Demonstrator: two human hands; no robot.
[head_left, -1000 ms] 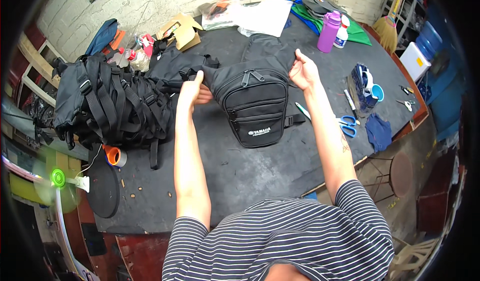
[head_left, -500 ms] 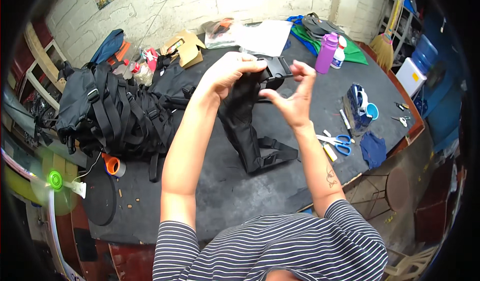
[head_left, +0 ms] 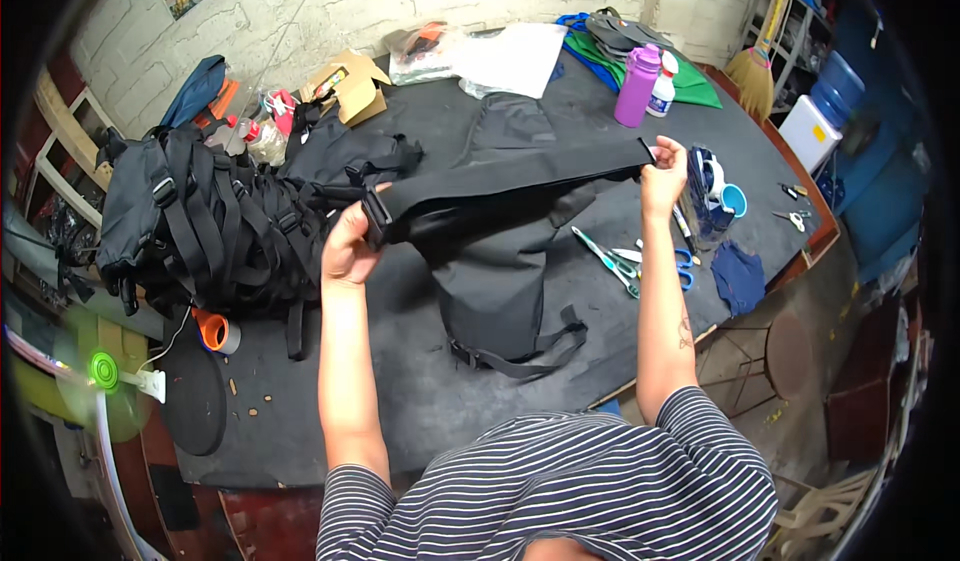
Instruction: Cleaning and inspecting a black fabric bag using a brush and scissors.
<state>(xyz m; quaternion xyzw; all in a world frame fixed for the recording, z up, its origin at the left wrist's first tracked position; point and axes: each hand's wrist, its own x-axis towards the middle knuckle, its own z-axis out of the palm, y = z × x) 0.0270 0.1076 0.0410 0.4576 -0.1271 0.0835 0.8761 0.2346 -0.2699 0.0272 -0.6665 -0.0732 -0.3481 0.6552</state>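
A wide black strap [head_left: 520,173] is stretched between my hands above the table. My left hand [head_left: 347,248] is closed around the black plastic buckle [head_left: 376,219] at its left end. At the other end, my right hand [head_left: 662,179] pinches the strap between thumb and fingers. Under the strap lies a long black fabric bag [head_left: 492,296], its upper part partly covered by the strap. A thinner webbing loop [head_left: 540,361] hangs off the bag's near end.
A pile of black bags [head_left: 190,226] with straps fills the table's left side. Blue-handled scissors [head_left: 684,271], green-handled scissors [head_left: 610,261] and a tape dispenser [head_left: 712,201] lie right. A purple bottle [head_left: 637,86] and cardboard box [head_left: 357,86] stand far back; orange tape [head_left: 213,331] sits near left.
My hands have moved apart, left hand to the left and right hand to the right. The strap is now pulled out long, and the right hand has closed on its end.
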